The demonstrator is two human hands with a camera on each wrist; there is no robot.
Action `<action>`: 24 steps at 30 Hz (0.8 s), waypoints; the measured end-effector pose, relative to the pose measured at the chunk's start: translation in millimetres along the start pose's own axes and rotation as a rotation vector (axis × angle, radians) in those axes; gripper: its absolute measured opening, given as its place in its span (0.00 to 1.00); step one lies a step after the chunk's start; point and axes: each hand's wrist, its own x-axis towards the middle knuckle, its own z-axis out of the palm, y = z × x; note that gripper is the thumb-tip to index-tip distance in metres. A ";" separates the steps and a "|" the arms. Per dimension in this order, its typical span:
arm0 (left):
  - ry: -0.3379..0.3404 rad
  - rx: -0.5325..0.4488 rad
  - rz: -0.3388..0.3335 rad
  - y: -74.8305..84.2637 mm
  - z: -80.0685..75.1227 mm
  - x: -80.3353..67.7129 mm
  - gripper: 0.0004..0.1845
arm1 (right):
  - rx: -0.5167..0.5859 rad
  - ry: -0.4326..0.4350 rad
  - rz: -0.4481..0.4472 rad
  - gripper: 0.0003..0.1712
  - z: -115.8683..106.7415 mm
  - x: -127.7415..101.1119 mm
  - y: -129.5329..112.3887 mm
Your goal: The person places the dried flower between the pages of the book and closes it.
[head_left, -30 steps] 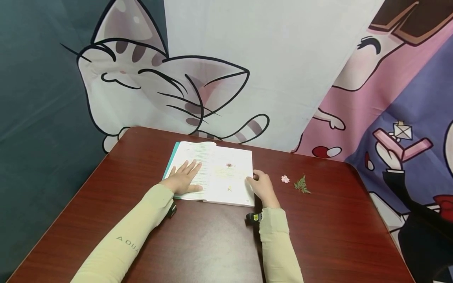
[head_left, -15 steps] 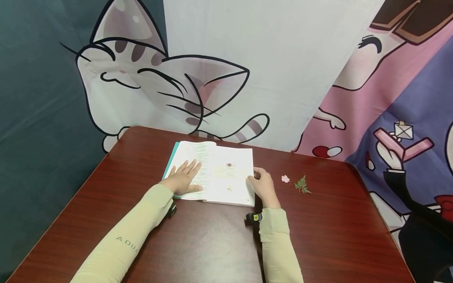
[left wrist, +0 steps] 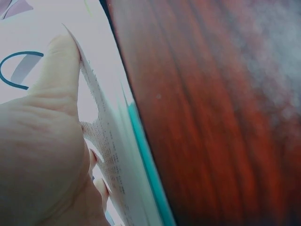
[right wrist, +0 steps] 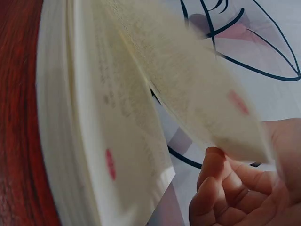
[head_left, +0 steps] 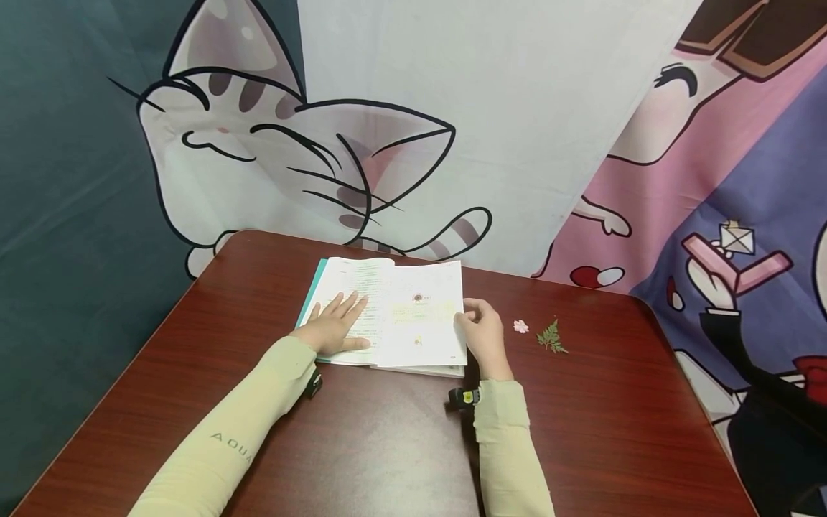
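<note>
Our right hand (head_left: 483, 336) has its grip curled on the outer edge of the book's right-hand pages (right wrist: 188, 94), thumb and fingers (right wrist: 214, 181) pinching a few leaves lifted off the stack. Our left hand (head_left: 332, 327) lies flat with fingers straight, pressing the left page of the open book (head_left: 413, 316), which rests near the middle of the red-brown bench (head_left: 362, 445). Just right of our right hand, a small pink flower (head_left: 520, 327) and a green fern sprig (head_left: 551, 337) lie beside each other on the bench.
</note>
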 end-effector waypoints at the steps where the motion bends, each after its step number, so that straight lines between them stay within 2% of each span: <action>1: 0.001 -0.003 0.002 0.0 0.0 -0.4 0.51 | 0.024 0.011 -0.005 0.21 0.0 -0.4 -1.2; 10: 0.002 -0.017 -0.002 -7.7 5.3 4.2 0.53 | 0.328 0.031 0.026 0.15 1.5 -4.7 -10.4; 14: 0.001 -0.007 -0.010 -13.3 10.0 9.9 0.53 | 0.524 -0.032 0.055 0.15 6.8 -4.2 -10.7; 17: 0.008 -0.019 -0.003 -15.4 11.5 11.3 0.53 | 0.623 -0.114 0.056 0.16 14.4 -4.1 -9.5; 20: 0.007 -0.025 -0.002 -14.6 10.4 10.1 0.53 | 0.621 -0.204 0.032 0.19 22.5 -7.1 -7.9; 24: 0.000 -0.029 0.001 -7.6 4.7 4.3 0.53 | 0.479 -0.310 -0.082 0.20 31.5 -14.2 -4.3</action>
